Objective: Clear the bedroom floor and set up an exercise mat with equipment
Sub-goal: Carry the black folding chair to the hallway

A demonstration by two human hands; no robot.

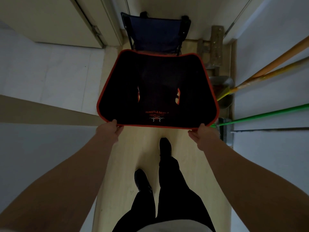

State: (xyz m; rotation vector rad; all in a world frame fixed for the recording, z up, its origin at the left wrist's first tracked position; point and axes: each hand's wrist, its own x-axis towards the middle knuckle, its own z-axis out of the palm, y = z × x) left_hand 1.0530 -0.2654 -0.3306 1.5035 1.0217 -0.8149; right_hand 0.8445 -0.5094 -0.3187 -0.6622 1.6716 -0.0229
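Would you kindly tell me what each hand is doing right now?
Left hand: grips the near edge of the black folding chair with orange trim.
Right hand: grips the same edge, at the opposite corner.

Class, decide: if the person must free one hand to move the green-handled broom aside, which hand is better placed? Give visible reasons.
Probably the right hand: it grips the black chair at the corner nearest the green-handled broom; the left hand holds the opposite corner.

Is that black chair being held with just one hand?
No, the left hand and the right hand both hold the black chair by its orange edge.
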